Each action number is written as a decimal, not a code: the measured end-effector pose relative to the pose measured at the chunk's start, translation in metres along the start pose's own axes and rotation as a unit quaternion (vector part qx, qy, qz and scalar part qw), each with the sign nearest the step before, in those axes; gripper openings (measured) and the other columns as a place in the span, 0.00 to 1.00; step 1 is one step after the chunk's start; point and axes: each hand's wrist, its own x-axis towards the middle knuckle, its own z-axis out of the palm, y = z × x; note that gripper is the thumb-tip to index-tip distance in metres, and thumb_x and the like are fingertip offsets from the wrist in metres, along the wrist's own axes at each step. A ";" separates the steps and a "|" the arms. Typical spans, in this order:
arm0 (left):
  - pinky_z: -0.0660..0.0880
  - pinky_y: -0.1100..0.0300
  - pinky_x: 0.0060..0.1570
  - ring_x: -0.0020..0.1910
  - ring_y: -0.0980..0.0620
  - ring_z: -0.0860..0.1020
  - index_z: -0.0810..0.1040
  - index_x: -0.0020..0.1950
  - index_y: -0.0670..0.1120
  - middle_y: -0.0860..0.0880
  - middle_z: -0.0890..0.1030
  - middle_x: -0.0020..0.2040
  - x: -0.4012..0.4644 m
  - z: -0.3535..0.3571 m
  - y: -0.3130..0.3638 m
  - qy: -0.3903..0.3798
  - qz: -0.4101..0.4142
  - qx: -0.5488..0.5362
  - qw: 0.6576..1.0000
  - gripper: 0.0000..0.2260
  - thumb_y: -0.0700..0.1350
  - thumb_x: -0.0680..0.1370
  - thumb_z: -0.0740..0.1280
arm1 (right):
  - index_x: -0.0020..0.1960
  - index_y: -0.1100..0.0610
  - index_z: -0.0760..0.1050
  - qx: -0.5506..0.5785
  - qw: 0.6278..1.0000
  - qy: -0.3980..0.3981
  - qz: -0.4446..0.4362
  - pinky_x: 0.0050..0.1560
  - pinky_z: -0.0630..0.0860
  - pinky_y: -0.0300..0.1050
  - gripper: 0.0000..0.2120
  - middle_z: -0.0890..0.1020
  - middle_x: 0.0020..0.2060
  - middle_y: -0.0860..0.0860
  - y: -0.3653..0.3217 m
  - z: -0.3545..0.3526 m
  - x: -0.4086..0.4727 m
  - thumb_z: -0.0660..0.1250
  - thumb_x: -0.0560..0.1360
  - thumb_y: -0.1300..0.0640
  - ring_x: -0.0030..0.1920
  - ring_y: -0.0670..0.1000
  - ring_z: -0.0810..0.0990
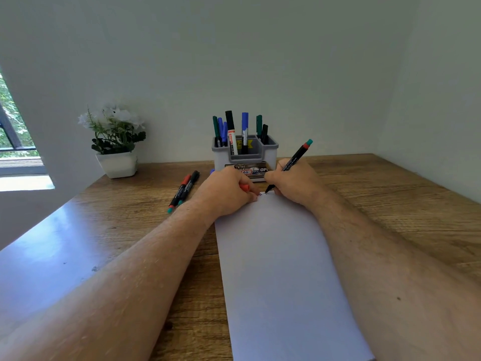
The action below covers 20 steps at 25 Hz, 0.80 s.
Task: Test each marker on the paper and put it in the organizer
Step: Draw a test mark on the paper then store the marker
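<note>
**Testing a marker at the far edge of the paper**

A black marker (289, 165) is held like a pen in the right hand (294, 182), its tip touching the paper (281, 269) at the sheet's far edge, beside small blue and red scribbles. Its teal-and-red tail leans toward two o'clock. The right fingers are curled tight round the barrel, the hand's heel resting on the sheet, probably for steadiness.

The left hand (223, 191) presses down at the sheet's far left corner, seemingly pinning it, fingers curled round a red cap (244, 187).

At twelve o'clock, just beyond both hands, the organizer (244, 152) already stands full of upright markers. At ten o'clock, two markers (183, 190) lie side by side, apparently awaiting testing. A potted plant (115, 142) sits farther left.
</note>
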 end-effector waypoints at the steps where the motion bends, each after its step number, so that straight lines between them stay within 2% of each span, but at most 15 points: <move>1: 0.69 0.63 0.49 0.44 0.61 0.74 0.84 0.55 0.54 0.55 0.82 0.50 0.000 0.000 0.000 -0.001 -0.002 -0.002 1.000 0.08 0.48 0.77 0.70 | 0.34 0.56 0.72 0.002 1.000 0.001 -0.002 0.32 0.70 0.41 0.10 0.79 0.31 0.54 0.000 0.000 0.000 0.70 0.70 0.54 0.33 0.49 0.76; 8: 0.71 0.62 0.50 0.44 0.59 0.76 0.84 0.55 0.55 0.55 0.82 0.48 0.001 -0.002 0.000 -0.004 -0.007 -0.003 1.000 0.07 0.49 0.77 0.71 | 0.34 0.57 0.71 0.006 1.000 -0.004 -0.007 0.34 0.71 0.42 0.10 0.76 0.31 0.55 -0.003 0.000 -0.002 0.70 0.70 0.56 0.33 0.50 0.75; 15: 0.70 0.63 0.48 0.43 0.61 0.74 0.84 0.55 0.56 0.57 0.80 0.46 -0.002 -0.003 0.002 -0.008 -0.003 -0.001 1.000 0.08 0.49 0.78 0.70 | 0.34 0.57 0.69 0.020 0.999 0.040 0.009 0.33 0.69 0.42 0.10 0.72 0.31 0.53 -0.003 0.000 -0.001 0.69 0.69 0.58 0.33 0.50 0.72; 17: 0.69 0.66 0.43 0.41 0.61 0.73 0.83 0.55 0.56 0.58 0.80 0.46 -0.005 -0.002 0.003 -0.014 0.006 -0.002 1.000 0.08 0.48 0.78 0.69 | 0.34 0.57 0.69 0.017 0.999 0.034 0.013 0.32 0.68 0.41 0.11 0.72 0.30 0.53 -0.003 -0.001 -0.001 0.70 0.69 0.58 0.32 0.49 0.71; 19: 0.68 0.68 0.37 0.39 0.61 0.72 0.83 0.55 0.54 0.59 0.77 0.42 -0.007 -0.004 0.004 -0.013 0.012 -0.047 0.999 0.10 0.45 0.78 0.65 | 0.34 0.57 0.70 0.013 0.999 0.034 0.013 0.32 0.68 0.41 0.10 0.74 0.31 0.53 -0.004 0.000 -0.001 0.70 0.69 0.58 0.33 0.49 0.72; 20: 0.69 0.66 0.37 0.39 0.60 0.73 0.83 0.55 0.52 0.57 0.77 0.42 -0.005 -0.005 0.006 -0.008 0.014 -0.077 0.997 0.11 0.43 0.78 0.63 | 0.35 0.57 0.70 0.019 0.999 0.038 0.015 0.32 0.69 0.41 0.09 0.75 0.32 0.53 -0.004 0.001 0.000 0.70 0.69 0.57 0.33 0.49 0.73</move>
